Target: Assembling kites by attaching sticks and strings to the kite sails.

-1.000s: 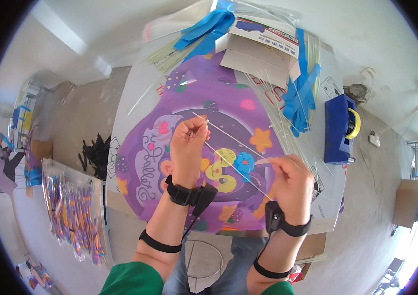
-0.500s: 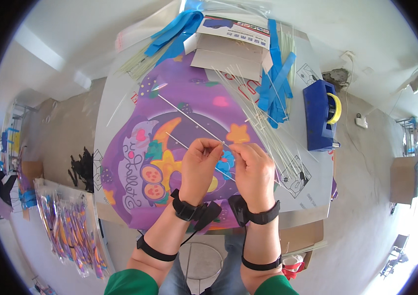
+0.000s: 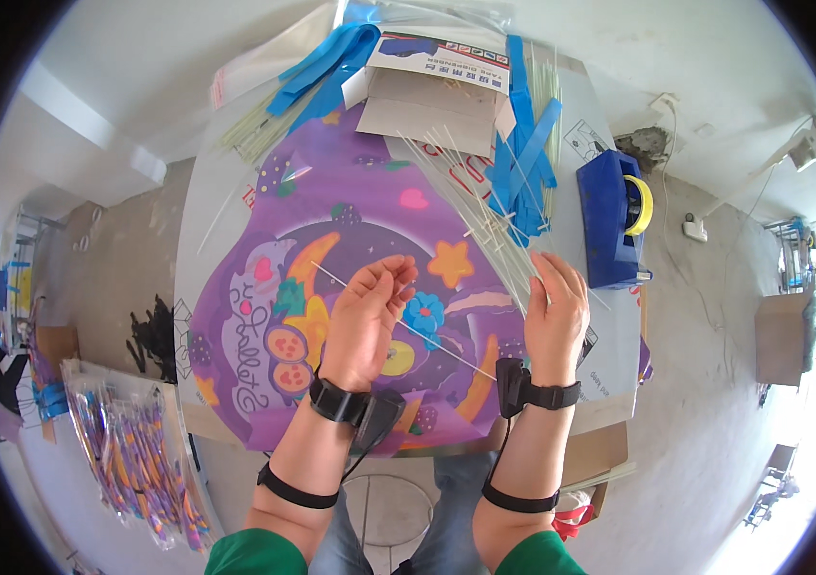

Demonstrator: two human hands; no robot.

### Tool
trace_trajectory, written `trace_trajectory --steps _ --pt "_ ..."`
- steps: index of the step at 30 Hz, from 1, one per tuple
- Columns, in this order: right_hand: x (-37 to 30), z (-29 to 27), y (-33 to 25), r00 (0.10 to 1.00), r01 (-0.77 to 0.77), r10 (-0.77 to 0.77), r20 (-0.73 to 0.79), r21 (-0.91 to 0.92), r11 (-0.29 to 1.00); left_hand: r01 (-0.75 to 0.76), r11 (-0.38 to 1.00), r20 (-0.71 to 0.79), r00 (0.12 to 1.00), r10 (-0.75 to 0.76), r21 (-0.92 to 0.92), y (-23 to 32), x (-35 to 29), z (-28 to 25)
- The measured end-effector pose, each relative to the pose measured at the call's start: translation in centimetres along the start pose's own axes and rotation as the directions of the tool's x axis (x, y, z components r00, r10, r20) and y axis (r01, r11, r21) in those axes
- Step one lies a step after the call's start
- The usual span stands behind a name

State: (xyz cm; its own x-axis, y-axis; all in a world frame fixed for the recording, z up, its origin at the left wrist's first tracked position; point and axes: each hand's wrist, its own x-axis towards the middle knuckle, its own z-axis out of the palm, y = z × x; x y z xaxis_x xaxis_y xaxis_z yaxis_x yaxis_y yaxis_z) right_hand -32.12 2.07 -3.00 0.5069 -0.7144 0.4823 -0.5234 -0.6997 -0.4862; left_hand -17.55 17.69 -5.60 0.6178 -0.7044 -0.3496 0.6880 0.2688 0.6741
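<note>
On the table lies a purple printed fabric sheet (image 3: 331, 206) with stars, a moon and cartoon shapes. My left hand (image 3: 365, 321) is over its middle, fingers loosely bent and apart, with nothing visible in them. A thin white rod (image 3: 442, 347) slants across the sheet, passing under this hand. My right hand (image 3: 558, 311) is at the sheet's right side, fingers stretched forward and thumb apart, beside a loose bundle of thin pale rods (image 3: 489, 230). No held thing shows in it, though its palm side is partly hidden.
A blue tape dispenser (image 3: 607, 225) with a yellow roll stands at the right. Behind the sheet are an open cardboard box (image 3: 427, 101) and blue strips (image 3: 523, 177). More rods (image 3: 259, 134) lie at the far left. Packed purple bundles (image 3: 144, 450) sit beside the table, lower left.
My hands, close together over the sheet before, have parted: the right moved rightward to the rod bundle, the left slightly left. The upper of two rods is gone from the sheet.
</note>
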Motion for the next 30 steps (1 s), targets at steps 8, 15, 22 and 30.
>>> trace_trajectory --steps 8,15,22,30 --pt "-2.4 2.0 -4.1 0.844 -0.042 -0.035 0.535 0.13 0.991 -0.133 0.98 -0.069 0.99 0.123 -0.146 2.6 0.6 -1.5" --pt "-3.7 3.6 -4.9 0.786 -0.009 0.01 0.619 -0.006 1.0 -0.147 0.974 -0.068 0.988 0.137 -0.174 3.9 0.4 -1.6" --pt "-2.7 2.7 -6.1 0.782 0.007 -0.004 0.623 -0.003 1.0 -0.153 0.965 -0.122 0.984 0.129 -0.212 4.9 0.3 -2.5" --pt "-4.1 3.8 -6.3 0.728 0.111 -0.086 0.68 0.007 0.994 -0.147 0.942 0.133 0.972 0.195 -0.302 4.2 0.7 -4.5"
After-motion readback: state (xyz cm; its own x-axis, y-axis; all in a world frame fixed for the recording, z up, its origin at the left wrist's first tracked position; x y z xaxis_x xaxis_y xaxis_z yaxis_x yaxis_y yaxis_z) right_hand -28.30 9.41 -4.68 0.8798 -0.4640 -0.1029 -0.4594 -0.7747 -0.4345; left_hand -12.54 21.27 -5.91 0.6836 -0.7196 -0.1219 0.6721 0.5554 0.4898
